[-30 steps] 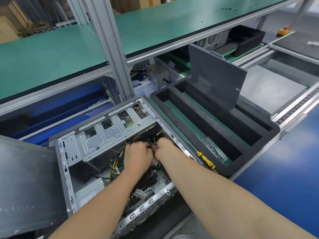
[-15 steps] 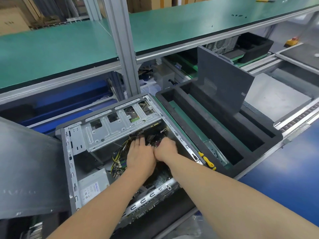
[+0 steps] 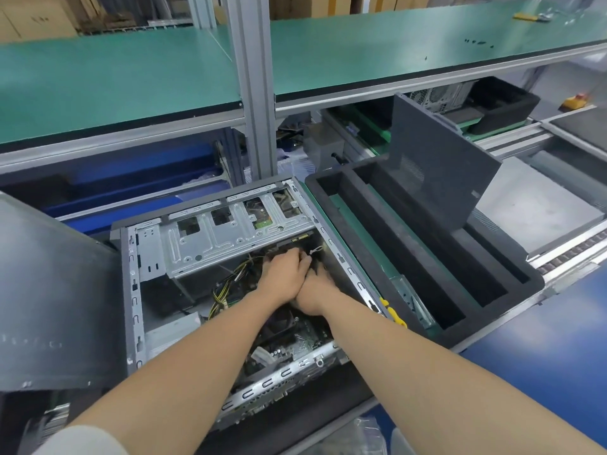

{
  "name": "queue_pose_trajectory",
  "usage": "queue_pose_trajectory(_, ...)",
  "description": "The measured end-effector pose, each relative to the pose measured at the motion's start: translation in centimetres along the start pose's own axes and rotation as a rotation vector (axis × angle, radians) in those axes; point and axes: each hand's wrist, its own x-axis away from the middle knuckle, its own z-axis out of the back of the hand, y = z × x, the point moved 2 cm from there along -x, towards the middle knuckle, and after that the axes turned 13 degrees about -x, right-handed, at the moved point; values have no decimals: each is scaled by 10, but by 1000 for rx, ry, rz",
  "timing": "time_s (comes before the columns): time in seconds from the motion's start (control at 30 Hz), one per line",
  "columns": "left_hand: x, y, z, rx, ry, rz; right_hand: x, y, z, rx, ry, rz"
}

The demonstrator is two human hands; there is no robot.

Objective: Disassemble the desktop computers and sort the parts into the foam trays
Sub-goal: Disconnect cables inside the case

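An open desktop case [image 3: 131, 290] lies on its side in front of me, its silver drive cage [image 3: 230, 231] at the far end. The motherboard [image 3: 295, 343] shows at the near end and yellow-black cables [image 3: 226, 290] run at the left. My left hand [image 3: 282, 274] reaches deep inside, fingers on dark cables just below the cage. My right hand [image 3: 317, 292] lies beside and partly under it, fingertips hidden. What either hand grips is not visible. The black foam tray [image 3: 361, 231] sits to the case's right.
A grey side panel [image 3: 440, 172] stands upright in the tray, which also holds a metal bracket [image 3: 414, 300]. A yellow screwdriver [image 3: 392, 311] lies on its near rim. Another grey panel [image 3: 49, 290] leans at the left. An aluminium post [image 3: 253, 93] and green shelf stand behind.
Both hands have moved deeper into the case toward the drive cage, and the left hand now overlaps the right. The view has tilted up slightly.
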Motion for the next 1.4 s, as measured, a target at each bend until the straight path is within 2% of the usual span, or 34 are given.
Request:
queue_pose_trajectory(0.1,-7,4,-3,-143,-78,-1,0,1,-1,36,-43,-28)
queue_pose_trajectory(0.27,-29,8,-2,-173,-178,16,7,1,2,-27,-53,-54)
queue_pose_trajectory(0.67,-57,19,-9,-5,-393,180,2,6,0,-89,5,-107)
queue_pose_trajectory(0.9,-64,20,-13,76,-490,150,-8,2,-4,55,12,-87)
queue_pose_trajectory(0.97,-63,20,-15,65,-449,133,-9,1,-5,68,9,-90)
queue_pose_trajectory(1.13,-59,13,-22,21,-181,183,-12,4,-6,88,9,-86)
queue_pose_trajectory(1.4,-56,18,-24,27,-173,183,-13,7,-5,67,12,-68)
